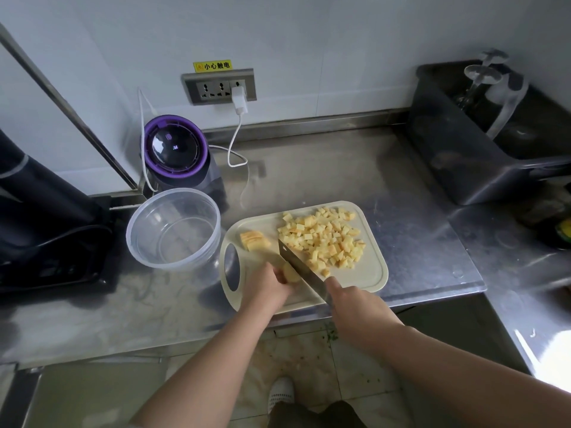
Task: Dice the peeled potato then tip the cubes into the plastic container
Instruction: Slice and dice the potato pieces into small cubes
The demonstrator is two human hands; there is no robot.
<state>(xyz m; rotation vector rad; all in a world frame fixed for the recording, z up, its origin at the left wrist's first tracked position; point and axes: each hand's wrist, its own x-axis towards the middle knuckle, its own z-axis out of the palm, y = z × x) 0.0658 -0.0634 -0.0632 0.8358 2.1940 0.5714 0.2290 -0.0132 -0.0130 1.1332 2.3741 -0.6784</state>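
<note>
**A:** Start nearest. What are the hands doing?

**B:** The left hand (pixel 268 284) has its fingers curled over a potato piece (pixel 290 273), pinning it to the cutting board (pixel 374 273). The right hand (pixel 355 307) is wrapped round the handle of the knife (pixel 301 264).

**A:** How does the blade lie?

**B:** On a diagonal from near right to far left, with the tip pointing far-left. Its flat sits just to the right of the pinned piece, touching or almost touching the left fingertips. That is the relation the next cut turns on: the blade has to come down beside those fingers, not on them.

**A:** And the piece's own long axis?

**B:** I cannot tell, as the fingers hide most of it.

**A:** Further out?

**B:** A sliced stack (pixel 255 240) waits at the far-left of the board, just past the knife tip. The finished cubes (pixel 324 239) are heaped to the right of the blade, filling the far-right half.

**A:** Where is the plastic container (pixel 173 233)?

**B:** It stands upright and open on the table (pixel 340 168), touching or just beside the board's left, handle-hole end. It is far-left of the hands and nearer the left one. The board's long axis runs roughly left to right, so I judge the tipping would go off that left end. Dicing is not yet done.
</note>
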